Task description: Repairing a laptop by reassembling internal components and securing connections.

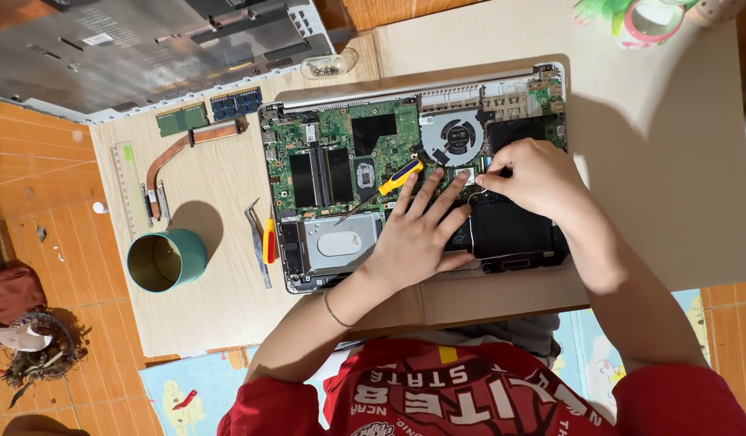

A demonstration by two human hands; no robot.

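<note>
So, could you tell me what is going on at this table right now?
A person is working inside an opened laptop with its bottom cover off. The left hand rests flat on the board, a yellow-handled screwdriver lying beside its fingers. The right hand pinches something small near the fan; what it is cannot be made out.

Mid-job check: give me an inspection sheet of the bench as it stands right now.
Surface: pale wooden board, sunlit.
Job's things: opened laptop, circuit board, fan and black battery exposed; yellow-handled screwdriver lying on it.
Clutter: copper heat pipe, two memory sticks, ruler, green cup, tweezers, removed bottom cover.
Hands: left hand flat on the laptop; right hand pinching something small.
Cables: thin wire by the right fingertips.
Surroundings: orange tiled floor.
</note>
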